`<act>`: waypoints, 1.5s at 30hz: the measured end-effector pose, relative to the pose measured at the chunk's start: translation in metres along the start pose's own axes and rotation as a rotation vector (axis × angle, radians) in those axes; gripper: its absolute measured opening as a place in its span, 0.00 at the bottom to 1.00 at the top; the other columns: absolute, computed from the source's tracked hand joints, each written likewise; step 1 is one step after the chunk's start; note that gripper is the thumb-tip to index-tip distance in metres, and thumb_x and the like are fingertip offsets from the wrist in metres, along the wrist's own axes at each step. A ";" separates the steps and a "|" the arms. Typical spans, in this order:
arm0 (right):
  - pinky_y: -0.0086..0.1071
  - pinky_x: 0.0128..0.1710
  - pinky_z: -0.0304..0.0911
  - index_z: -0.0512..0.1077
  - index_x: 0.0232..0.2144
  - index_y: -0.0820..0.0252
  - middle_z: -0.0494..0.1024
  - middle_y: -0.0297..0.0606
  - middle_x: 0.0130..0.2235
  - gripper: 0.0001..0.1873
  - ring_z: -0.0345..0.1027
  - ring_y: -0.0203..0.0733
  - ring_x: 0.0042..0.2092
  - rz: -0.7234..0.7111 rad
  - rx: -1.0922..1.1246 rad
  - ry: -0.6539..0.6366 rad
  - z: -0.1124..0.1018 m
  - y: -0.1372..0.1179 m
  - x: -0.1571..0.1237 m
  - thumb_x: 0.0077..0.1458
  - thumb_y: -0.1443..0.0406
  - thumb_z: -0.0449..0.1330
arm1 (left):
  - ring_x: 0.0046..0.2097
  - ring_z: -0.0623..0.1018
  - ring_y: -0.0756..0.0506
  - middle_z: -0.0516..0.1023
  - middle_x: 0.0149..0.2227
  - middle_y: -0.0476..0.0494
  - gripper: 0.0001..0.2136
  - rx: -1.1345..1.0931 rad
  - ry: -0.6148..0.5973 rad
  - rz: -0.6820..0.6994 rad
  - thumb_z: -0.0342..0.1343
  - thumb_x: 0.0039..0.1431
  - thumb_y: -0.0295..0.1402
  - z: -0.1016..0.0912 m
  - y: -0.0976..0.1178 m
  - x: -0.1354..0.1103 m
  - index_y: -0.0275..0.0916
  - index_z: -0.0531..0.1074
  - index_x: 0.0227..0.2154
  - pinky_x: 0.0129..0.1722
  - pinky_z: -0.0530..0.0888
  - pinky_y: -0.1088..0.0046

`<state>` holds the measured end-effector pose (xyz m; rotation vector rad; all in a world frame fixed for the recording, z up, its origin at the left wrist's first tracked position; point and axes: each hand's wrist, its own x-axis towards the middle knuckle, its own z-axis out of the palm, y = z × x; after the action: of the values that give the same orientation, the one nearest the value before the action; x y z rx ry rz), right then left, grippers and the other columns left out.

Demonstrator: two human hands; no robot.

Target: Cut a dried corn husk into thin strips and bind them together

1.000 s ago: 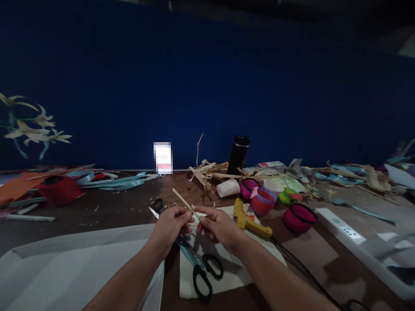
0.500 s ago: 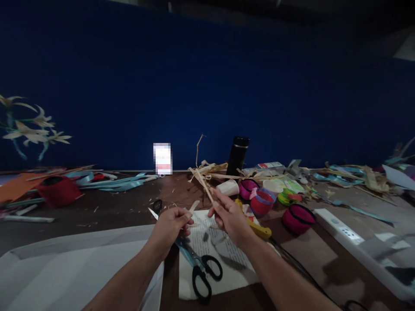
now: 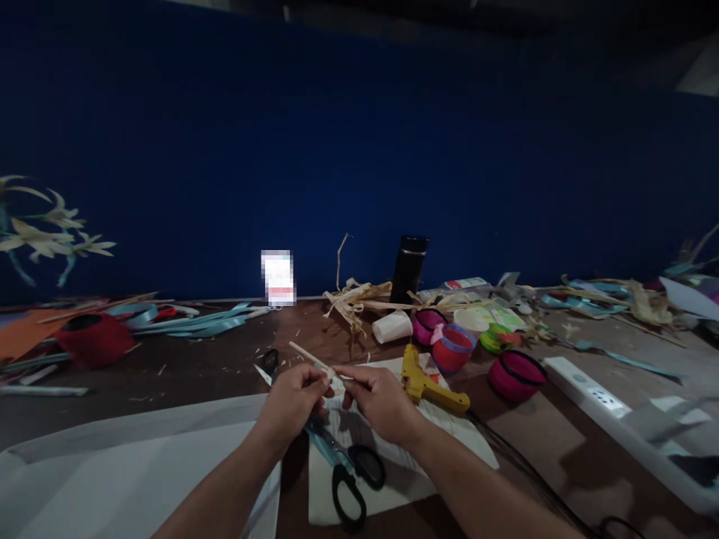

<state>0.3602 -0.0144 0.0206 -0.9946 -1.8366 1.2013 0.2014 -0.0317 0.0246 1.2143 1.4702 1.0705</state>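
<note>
Both hands meet over the printed sheet at the middle of the table. My right hand (image 3: 385,400) pinches a thin pale stick (image 3: 308,354), which slants up and left past the fingertips. My left hand (image 3: 297,397) is closed at the stick's lower part, its fingertips touching or nearly touching those of the right. The small pale strip it held is mostly hidden between the fingers. Black-handled scissors (image 3: 353,468) lie below the hands, on the printed sheet (image 3: 387,494). A yellow glue gun (image 3: 430,385) rests just right of my right hand.
Dry husk strips (image 3: 356,296) lie behind, beside a black bottle (image 3: 410,269) and a white cup (image 3: 392,327). Small pink and red round containers (image 3: 515,374) sit rightward, near a white power strip (image 3: 595,400). A white tray (image 3: 140,464) fills the front left; blue ribbons (image 3: 207,322) lie behind.
My right hand has come down and left to meet my left hand. The stick has swung to point further left, and the glue gun is more exposed.
</note>
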 end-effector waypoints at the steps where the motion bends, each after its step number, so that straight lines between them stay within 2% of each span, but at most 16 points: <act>1: 0.24 0.25 0.52 0.72 0.45 0.55 0.70 0.31 0.22 0.17 0.56 0.31 0.24 -0.008 -0.012 0.019 -0.001 0.000 0.001 0.54 0.66 0.53 | 0.19 0.68 0.53 0.74 0.22 0.48 0.12 -0.001 -0.013 0.003 0.55 0.46 0.41 0.000 -0.001 0.000 0.35 0.68 0.23 0.20 0.65 0.77; 4: 0.24 0.22 0.51 0.74 0.43 0.57 0.70 0.31 0.22 0.16 0.55 0.30 0.22 0.030 -0.022 0.146 -0.004 0.004 0.004 0.53 0.65 0.53 | 0.19 0.68 0.53 0.74 0.22 0.48 0.10 0.000 -0.047 0.014 0.55 0.46 0.39 0.001 -0.003 0.001 0.35 0.68 0.22 0.21 0.65 0.77; 7: 0.23 0.16 0.44 0.69 0.48 0.58 0.70 0.32 0.23 0.20 0.48 0.27 0.17 0.131 0.188 0.244 -0.011 0.005 0.007 0.52 0.63 0.53 | 0.18 0.66 0.54 0.72 0.20 0.49 0.10 -0.062 -0.034 -0.026 0.56 0.45 0.39 0.002 -0.002 0.000 0.35 0.68 0.22 0.20 0.65 0.77; 9: 0.22 0.14 0.39 0.60 0.54 0.57 0.71 0.31 0.24 0.26 0.44 0.26 0.16 0.204 0.417 0.167 -0.014 0.001 0.006 0.52 0.61 0.54 | 0.18 0.66 0.55 0.71 0.20 0.50 0.11 -0.134 0.007 -0.060 0.57 0.44 0.39 0.002 0.000 0.000 0.35 0.67 0.22 0.20 0.66 0.78; 12: 0.21 0.14 0.37 0.54 0.57 0.56 0.72 0.32 0.25 0.32 0.45 0.25 0.16 0.287 0.600 -0.072 -0.014 -0.004 0.002 0.50 0.60 0.57 | 0.20 0.67 0.55 0.72 0.21 0.49 0.12 -0.203 0.038 -0.060 0.59 0.41 0.39 0.002 0.002 -0.001 0.34 0.68 0.23 0.21 0.67 0.79; 14: 0.21 0.14 0.37 0.56 0.56 0.58 0.72 0.32 0.24 0.32 0.46 0.25 0.16 0.322 0.583 -0.183 -0.010 -0.003 0.000 0.50 0.60 0.58 | 0.21 0.67 0.55 0.73 0.22 0.49 0.12 -0.210 0.020 -0.044 0.60 0.41 0.38 0.002 0.002 -0.001 0.34 0.69 0.24 0.21 0.66 0.79; 16: 0.22 0.14 0.38 0.60 0.54 0.59 0.71 0.31 0.23 0.29 0.47 0.25 0.15 0.329 0.506 -0.202 -0.006 0.002 0.000 0.50 0.60 0.58 | 0.21 0.67 0.55 0.73 0.21 0.50 0.11 -0.196 -0.004 -0.026 0.59 0.42 0.38 0.003 0.002 -0.002 0.34 0.69 0.24 0.21 0.66 0.80; 21: 0.23 0.19 0.45 0.71 0.46 0.58 0.69 0.30 0.21 0.18 0.50 0.27 0.18 0.176 0.191 -0.055 0.000 0.010 0.003 0.52 0.63 0.55 | 0.19 0.67 0.54 0.73 0.21 0.49 0.13 -0.094 -0.025 -0.017 0.57 0.45 0.41 0.003 -0.002 0.000 0.34 0.68 0.23 0.20 0.64 0.78; 24: 0.24 0.24 0.52 0.73 0.44 0.56 0.70 0.30 0.21 0.16 0.56 0.31 0.23 0.034 0.043 0.015 0.000 0.006 0.002 0.53 0.65 0.53 | 0.18 0.68 0.53 0.73 0.21 0.49 0.12 -0.083 -0.038 -0.030 0.58 0.43 0.40 0.002 -0.002 0.001 0.35 0.69 0.23 0.20 0.64 0.77; 26: 0.25 0.25 0.53 0.74 0.42 0.56 0.71 0.31 0.22 0.16 0.57 0.32 0.24 0.016 -0.010 0.082 -0.001 0.004 0.002 0.53 0.65 0.53 | 0.18 0.67 0.54 0.73 0.21 0.50 0.11 -0.089 -0.050 -0.046 0.57 0.43 0.39 0.002 -0.001 -0.001 0.35 0.68 0.22 0.20 0.64 0.77; 29: 0.24 0.20 0.49 0.74 0.42 0.59 0.71 0.32 0.23 0.16 0.53 0.30 0.20 0.071 0.014 0.209 -0.006 0.007 0.006 0.52 0.63 0.53 | 0.18 0.66 0.54 0.71 0.19 0.51 0.11 -0.124 -0.052 -0.083 0.58 0.43 0.39 0.003 0.003 -0.003 0.35 0.68 0.20 0.19 0.64 0.78; 33: 0.22 0.14 0.41 0.68 0.47 0.60 0.70 0.32 0.25 0.22 0.46 0.26 0.17 0.179 0.359 0.404 -0.014 0.009 0.013 0.50 0.59 0.54 | 0.18 0.64 0.56 0.65 0.15 0.54 0.12 -0.207 -0.029 -0.109 0.60 0.42 0.40 0.002 0.005 -0.003 0.34 0.68 0.20 0.20 0.65 0.79; 35: 0.20 0.14 0.38 0.66 0.47 0.60 0.70 0.33 0.27 0.24 0.47 0.25 0.17 0.217 0.519 0.397 -0.016 0.007 0.014 0.48 0.56 0.56 | 0.19 0.64 0.56 0.66 0.16 0.53 0.13 -0.228 -0.021 -0.120 0.60 0.41 0.40 0.002 0.004 -0.002 0.34 0.69 0.20 0.21 0.65 0.80; 38: 0.20 0.14 0.38 0.68 0.42 0.61 0.69 0.33 0.29 0.24 0.47 0.24 0.18 0.235 0.576 0.308 -0.010 0.001 0.011 0.46 0.52 0.59 | 0.20 0.65 0.56 0.71 0.20 0.49 0.13 -0.246 -0.046 -0.128 0.61 0.41 0.39 0.002 0.002 -0.002 0.33 0.69 0.21 0.21 0.65 0.80; 42: 0.22 0.15 0.41 0.70 0.39 0.64 0.65 0.27 0.21 0.21 0.46 0.25 0.17 0.214 0.415 0.210 -0.001 -0.003 0.007 0.43 0.57 0.62 | 0.22 0.67 0.54 0.75 0.25 0.46 0.13 -0.193 -0.078 -0.121 0.60 0.42 0.41 0.002 0.001 -0.003 0.34 0.70 0.24 0.22 0.67 0.79; 45: 0.23 0.17 0.47 0.71 0.37 0.63 0.66 0.28 0.21 0.16 0.50 0.27 0.19 0.166 0.212 0.251 -0.008 -0.004 0.008 0.45 0.60 0.60 | 0.22 0.68 0.53 0.74 0.24 0.47 0.12 -0.049 -0.048 -0.084 0.58 0.43 0.41 0.002 0.004 -0.004 0.35 0.70 0.23 0.21 0.65 0.78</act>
<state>0.3631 -0.0056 0.0279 -1.1364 -1.4240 1.2751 0.2041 -0.0347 0.0289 1.1264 1.4372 1.0087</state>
